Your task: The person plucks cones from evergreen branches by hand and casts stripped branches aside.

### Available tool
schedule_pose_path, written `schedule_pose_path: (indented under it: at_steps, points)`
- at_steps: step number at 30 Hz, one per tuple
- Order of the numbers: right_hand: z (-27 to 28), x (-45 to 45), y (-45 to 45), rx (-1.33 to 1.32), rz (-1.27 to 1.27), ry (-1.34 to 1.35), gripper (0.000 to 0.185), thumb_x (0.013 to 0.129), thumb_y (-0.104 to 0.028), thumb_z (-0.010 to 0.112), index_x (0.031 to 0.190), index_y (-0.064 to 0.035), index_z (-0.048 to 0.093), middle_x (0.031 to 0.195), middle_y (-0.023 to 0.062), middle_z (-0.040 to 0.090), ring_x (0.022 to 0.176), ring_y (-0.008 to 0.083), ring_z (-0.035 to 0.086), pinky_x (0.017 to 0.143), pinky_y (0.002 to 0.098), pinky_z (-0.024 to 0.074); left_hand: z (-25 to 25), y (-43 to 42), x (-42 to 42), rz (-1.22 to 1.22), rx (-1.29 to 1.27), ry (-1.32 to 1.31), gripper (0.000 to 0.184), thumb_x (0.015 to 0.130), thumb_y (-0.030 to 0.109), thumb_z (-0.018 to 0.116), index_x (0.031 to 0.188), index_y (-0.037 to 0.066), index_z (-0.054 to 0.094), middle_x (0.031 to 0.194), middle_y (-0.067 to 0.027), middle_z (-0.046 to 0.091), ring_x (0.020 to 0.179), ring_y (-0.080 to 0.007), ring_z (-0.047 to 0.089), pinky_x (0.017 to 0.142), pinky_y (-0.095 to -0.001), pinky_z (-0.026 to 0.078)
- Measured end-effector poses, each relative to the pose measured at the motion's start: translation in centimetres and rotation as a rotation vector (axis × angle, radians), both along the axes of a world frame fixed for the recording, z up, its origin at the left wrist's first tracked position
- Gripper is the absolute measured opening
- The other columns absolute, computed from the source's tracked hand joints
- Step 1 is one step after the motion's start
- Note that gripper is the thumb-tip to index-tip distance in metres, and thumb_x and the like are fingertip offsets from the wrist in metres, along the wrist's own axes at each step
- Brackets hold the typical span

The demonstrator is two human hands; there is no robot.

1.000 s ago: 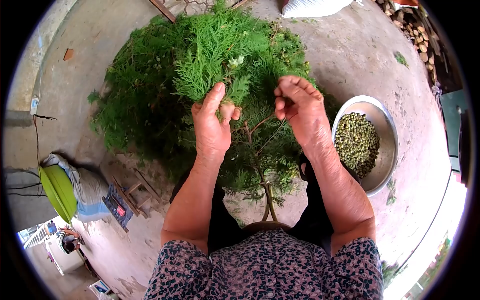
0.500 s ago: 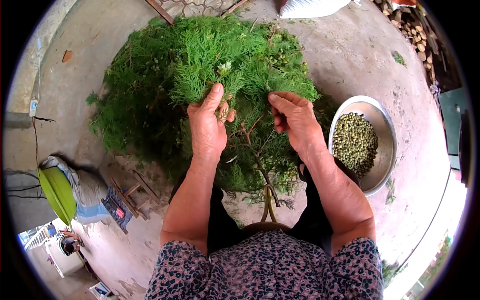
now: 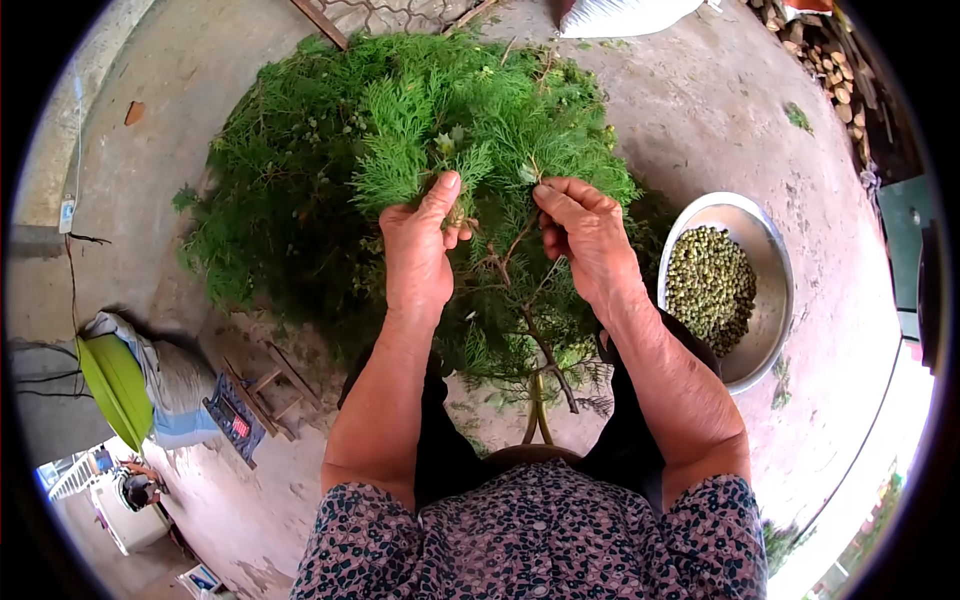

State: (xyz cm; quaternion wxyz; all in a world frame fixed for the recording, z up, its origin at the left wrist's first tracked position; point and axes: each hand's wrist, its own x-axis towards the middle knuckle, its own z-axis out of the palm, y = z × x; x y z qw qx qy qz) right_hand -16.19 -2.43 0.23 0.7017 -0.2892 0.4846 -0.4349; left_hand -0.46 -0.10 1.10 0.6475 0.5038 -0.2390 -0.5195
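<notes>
A large heap of green arborvitae branches (image 3: pixel 290 190) spreads out before me. My left hand (image 3: pixel 415 255) is closed around a leafy arborvitae sprig (image 3: pixel 395 165), and a pale green cone (image 3: pixel 447 143) shows just beyond the thumb. To its right, my right hand (image 3: pixel 592 235) pinches with thumb and forefinger at a small pale green cone (image 3: pixel 527 174) among the leaves. Whether that cone is still attached to a twig I cannot tell. A bare brown stem (image 3: pixel 540 345) slants down below both hands.
Right of the heap stands a metal basin (image 3: pixel 783 275) holding many small green cones (image 3: pixel 710 285). On the left are a small wooden stool (image 3: pixel 270 380), a stuffed sack (image 3: pixel 170 375) and a lime green basin (image 3: pixel 115 390). A white sack (image 3: pixel 625 15) and stacked firewood (image 3: pixel 835 80) lie farther back.
My left hand has shifted slightly right, and the sprig moved with it. A pale cone now shows at my right fingertips. The bare stem's lower end has swung right.
</notes>
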Motion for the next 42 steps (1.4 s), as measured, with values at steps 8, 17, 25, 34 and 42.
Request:
schedule_pose_path:
  at_steps: [8,17,25,34,42]
  points:
    - [-0.1,0.1,0.2,-0.044,-0.025,-0.156,0.011,0.079,-0.011,0.063,0.086,-0.0042,0.061,0.063,-0.0025,0.055,0.048,0.0059,0.046,0.043,0.0201,0.0368,0.2,0.1,-0.5,0.152,0.006,-0.211,0.037,0.079,0.006,0.062,0.113,0.005,0.046,0.085,-0.0024,0.055,0.059,-0.0097,0.049,0.055,-0.0256,0.044]
    - [-0.1,0.5,0.3,-0.046,0.037,-0.125,0.007,0.08,-0.01,0.061,0.084,-0.0041,0.06,0.061,-0.0024,0.053,0.049,0.0057,0.046,0.044,0.0198,0.0365,0.1,0.4,-2.5,-0.018,-0.186,-0.28,0.026,0.082,0.008,0.059,0.106,-0.001,0.054,0.089,-0.0048,0.058,0.076,-0.0068,0.05,0.066,-0.0213,0.042]
    - [0.1,0.9,0.5,-0.112,0.153,-0.084,0.008,0.082,-0.011,0.058,0.083,-0.0025,0.058,0.06,-0.0022,0.051,0.049,0.0054,0.045,0.044,0.02,0.0369,-1.0,0.3,-1.4,-0.152,-0.137,-0.154,0.016,0.081,0.007,0.06,0.095,-0.001,0.061,0.085,-0.0027,0.061,0.077,-0.008,0.053,0.073,-0.022,0.042]
    - [-0.4,0.7,0.3,-0.19,0.098,-0.127,0.008,0.082,-0.008,0.055,0.086,-0.0018,0.059,0.064,-0.0023,0.053,0.051,0.0043,0.044,0.045,0.0195,0.0371,-1.3,0.0,-1.8,-0.414,-0.096,-0.183,0.033,0.083,0.019,0.06,0.109,0.0,0.057,0.092,-0.003,0.061,0.08,-0.01,0.052,0.07,-0.0249,0.045]
    - [0.1,0.5,0.2,-0.212,0.148,-0.065,0.01,0.083,-0.009,0.056,0.089,-0.002,0.059,0.066,-0.0023,0.054,0.051,0.004,0.044,0.044,0.0185,0.0371,-0.4,0.4,-1.7,-0.474,-0.223,-0.323,0.033,0.083,0.018,0.059,0.11,-0.001,0.056,0.084,-0.0024,0.06,0.07,-0.0087,0.052,0.063,-0.0225,0.045]
